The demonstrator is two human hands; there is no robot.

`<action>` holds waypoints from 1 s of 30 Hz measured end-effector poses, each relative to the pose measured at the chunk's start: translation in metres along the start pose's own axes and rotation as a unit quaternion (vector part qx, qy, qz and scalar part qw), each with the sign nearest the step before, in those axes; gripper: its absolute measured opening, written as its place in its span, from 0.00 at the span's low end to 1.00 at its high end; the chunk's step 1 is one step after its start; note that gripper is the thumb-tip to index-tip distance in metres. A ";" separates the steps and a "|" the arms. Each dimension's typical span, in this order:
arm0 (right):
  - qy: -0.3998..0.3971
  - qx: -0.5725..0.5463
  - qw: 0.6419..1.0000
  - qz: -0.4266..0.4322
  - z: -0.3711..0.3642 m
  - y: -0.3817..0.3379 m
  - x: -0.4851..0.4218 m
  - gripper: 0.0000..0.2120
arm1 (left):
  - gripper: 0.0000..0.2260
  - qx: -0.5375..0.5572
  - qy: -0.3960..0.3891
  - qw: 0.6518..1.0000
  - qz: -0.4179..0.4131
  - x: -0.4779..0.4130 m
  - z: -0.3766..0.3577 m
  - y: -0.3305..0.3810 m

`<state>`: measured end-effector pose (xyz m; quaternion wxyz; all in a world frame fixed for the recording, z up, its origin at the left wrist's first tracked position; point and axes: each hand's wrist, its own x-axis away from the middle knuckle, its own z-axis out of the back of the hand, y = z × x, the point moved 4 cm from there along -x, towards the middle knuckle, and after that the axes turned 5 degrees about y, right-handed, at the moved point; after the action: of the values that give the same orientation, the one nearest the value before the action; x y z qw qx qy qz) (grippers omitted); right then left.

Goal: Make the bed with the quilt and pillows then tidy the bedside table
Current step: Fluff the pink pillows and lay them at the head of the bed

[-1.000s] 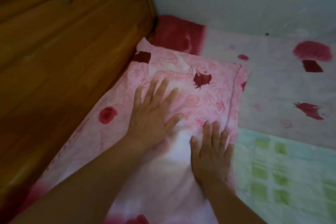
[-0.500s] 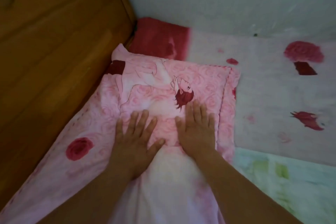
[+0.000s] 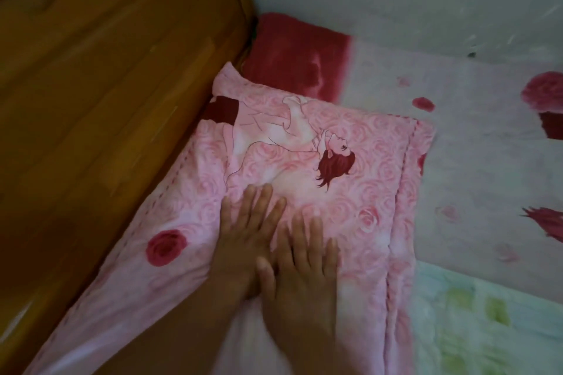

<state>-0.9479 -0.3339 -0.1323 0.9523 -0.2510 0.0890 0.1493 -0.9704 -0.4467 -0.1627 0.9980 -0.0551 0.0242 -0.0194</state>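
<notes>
The folded pink quilt [image 3: 365, 179], laid at the left just beside the wooden panel [image 3: 122, 100], was pressed by the left hand [image 3: 243, 253] and the right hand [image 3: 304, 277], fingers straight and grasping nothing; smoothing was judged to be in hand, and the pillows seemed to be called for next.

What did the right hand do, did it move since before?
Yes. The right hand slid left, away from the quilt's folded right edge, and now touches the left hand.

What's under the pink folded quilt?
The rose-print sheet shows past the far and right edges of the pink folded quilt, with a green checked cloth beside its right edge. Whatever lies beneath is covered; the left hand and right hand press flat on top.
</notes>
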 end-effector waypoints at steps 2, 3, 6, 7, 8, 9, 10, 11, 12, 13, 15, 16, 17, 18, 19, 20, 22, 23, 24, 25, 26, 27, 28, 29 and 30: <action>-0.053 0.049 0.997 0.004 -0.022 0.010 0.011 0.31 | 0.32 0.006 -0.004 1.000 -0.001 0.003 -0.001 -0.001; -0.053 0.054 0.997 -0.001 -0.026 0.013 0.007 0.31 | 0.32 0.008 -0.003 1.000 0.002 0.002 0.000 -0.003; -0.048 0.055 0.997 0.004 -0.027 0.014 -0.002 0.31 | 0.33 0.010 0.000 1.000 0.005 0.000 0.002 -0.002; -0.050 0.056 0.997 0.006 -0.028 0.013 -0.001 0.31 | 0.33 0.014 0.000 1.000 0.007 0.000 0.002 -0.003; -0.058 0.055 0.997 0.007 -0.029 0.012 -0.001 0.31 | 0.32 0.019 0.000 1.000 0.009 0.000 0.003 -0.003; -0.060 0.056 0.997 0.008 -0.029 0.012 -0.002 0.31 | 0.32 0.018 0.001 1.000 0.008 -0.001 0.004 -0.004; -0.059 0.057 0.997 0.004 -0.030 0.013 -0.003 0.31 | 0.31 0.020 0.000 1.000 0.006 -0.002 0.004 -0.003; -0.055 0.056 0.997 0.002 -0.031 0.014 -0.005 0.31 | 0.31 0.021 0.000 1.000 0.007 -0.003 0.005 -0.004; -0.053 0.055 0.997 -0.002 -0.032 0.014 -0.005 0.31 | 0.31 0.024 -0.002 1.000 0.009 -0.002 0.005 -0.004; -0.049 0.053 0.997 -0.002 -0.031 0.014 -0.006 0.31 | 0.31 0.030 -0.001 0.999 0.011 -0.004 0.006 -0.004; -0.053 0.049 0.997 -0.004 -0.033 0.015 -0.006 0.31 | 0.32 0.037 -0.002 0.999 0.012 -0.004 0.005 -0.004; -0.054 0.045 0.998 -0.003 -0.032 0.014 -0.007 0.31 | 0.33 0.034 -0.002 0.999 0.011 -0.005 0.005 -0.004; -0.050 0.040 0.998 -0.003 -0.032 0.015 -0.006 0.31 | 0.33 0.031 -0.002 0.999 0.014 -0.005 0.003 -0.004; -0.042 0.039 0.998 -0.002 -0.032 0.015 -0.007 0.31 | 0.34 0.027 -0.001 1.000 0.016 -0.006 0.003 -0.005; -0.039 0.041 0.998 -0.003 -0.033 0.015 -0.004 0.31 | 0.34 0.027 -0.004 0.999 0.018 -0.005 0.002 -0.004; -0.035 0.040 0.999 -0.004 -0.033 0.016 -0.003 0.31 | 0.34 0.030 -0.005 0.999 0.018 -0.004 0.002 -0.004; -0.027 0.039 0.999 -0.003 -0.031 0.017 -0.003 0.32 | 0.33 0.041 0.000 0.999 0.011 -0.003 0.002 -0.004; -0.025 0.036 0.999 -0.002 -0.031 0.018 -0.003 0.33 | 0.32 0.052 -0.001 0.999 0.011 -0.004 0.002 -0.002; -0.022 0.032 0.999 -0.003 -0.032 0.019 -0.002 0.33 | 0.31 0.062 -0.005 0.998 0.010 -0.005 0.004 -0.002; -0.017 0.028 0.999 -0.005 -0.032 0.021 -0.002 0.33 | 0.30 0.070 -0.004 0.998 0.007 -0.006 0.008 -0.002; -0.014 0.023 1.000 -0.010 -0.032 0.022 -0.001 0.32 | 0.29 0.077 -0.003 0.997 0.000 -0.003 0.014 -0.002; -0.010 0.019 1.000 -0.014 -0.032 0.022 -0.001 0.31 | 0.27 0.081 -0.002 0.997 -0.010 0.003 0.022 -0.004; -0.009 0.019 1.000 -0.017 -0.032 0.023 -0.001 0.30 | 0.26 0.082 0.003 0.996 -0.020 0.013 0.032 -0.007; -0.006 0.022 1.000 -0.014 -0.032 0.022 -0.002 0.29 | 0.27 0.074 0.012 0.997 -0.018 0.030 0.043 -0.011; -0.007 0.026 1.000 -0.013 -0.032 0.023 -0.003 0.28 | 0.27 0.065 0.017 0.998 -0.006 0.050 0.052 -0.013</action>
<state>-0.9615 -0.3323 -0.1694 0.9611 -0.2259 0.0829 0.1359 -0.9187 -0.4561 -0.1117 0.9988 0.0099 0.0395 -0.0274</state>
